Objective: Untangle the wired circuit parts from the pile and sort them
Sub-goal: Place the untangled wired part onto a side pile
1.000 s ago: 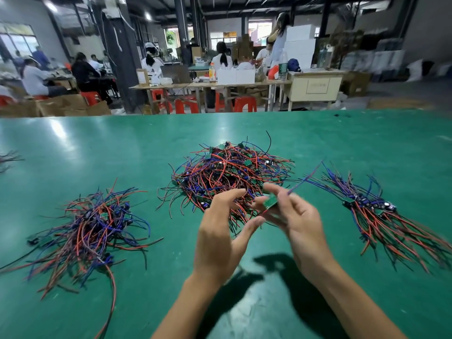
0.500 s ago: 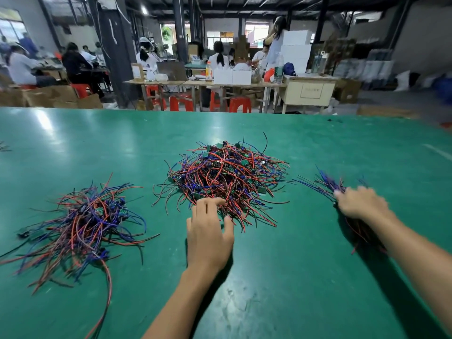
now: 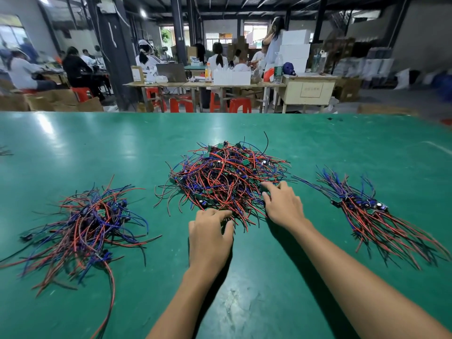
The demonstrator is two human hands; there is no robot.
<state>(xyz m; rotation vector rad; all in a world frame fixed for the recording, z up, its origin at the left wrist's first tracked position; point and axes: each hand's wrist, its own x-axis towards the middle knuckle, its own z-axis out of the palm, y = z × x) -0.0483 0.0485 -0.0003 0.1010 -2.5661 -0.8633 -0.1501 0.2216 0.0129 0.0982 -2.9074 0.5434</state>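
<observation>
Both hands touch the middle pile (image 3: 227,182) on the table (image 3: 305,148): left hand (image 3: 210,237) with fingers curled into its near edge wires, right hand (image 3: 282,204) with fingers bent on its right side; I cannot tell if they grip.

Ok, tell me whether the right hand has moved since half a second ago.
Yes. The right hand has come leftward off the sorted bundle on the right and now touches the near right edge of the middle pile.

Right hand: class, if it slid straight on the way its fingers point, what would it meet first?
The right hand points up-left into the middle pile of tangled wired circuit parts; its fingertips already seem to touch the pile's edge, though depth is unclear.
</observation>
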